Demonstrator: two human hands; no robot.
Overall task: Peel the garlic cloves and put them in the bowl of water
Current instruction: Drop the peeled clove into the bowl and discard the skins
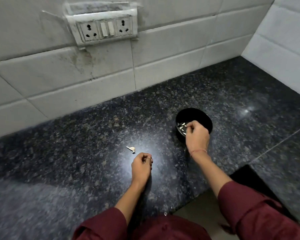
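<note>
Black bowl (pixel 200 113) at two o'clock; our right hand (pixel 197 134) pinches something unclear there, left hand (pixel 141 164) curls closed. Unpeeled clove (pixel 132 149): light, papery, pinch its sides.

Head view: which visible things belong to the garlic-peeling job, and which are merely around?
Job:
black bowl holding peeled cloves
garlic piece on the counter
right hand over the bowl
left hand, fingers curled

Around:
socket and switch panel
tiled wall
granite counter
</note>
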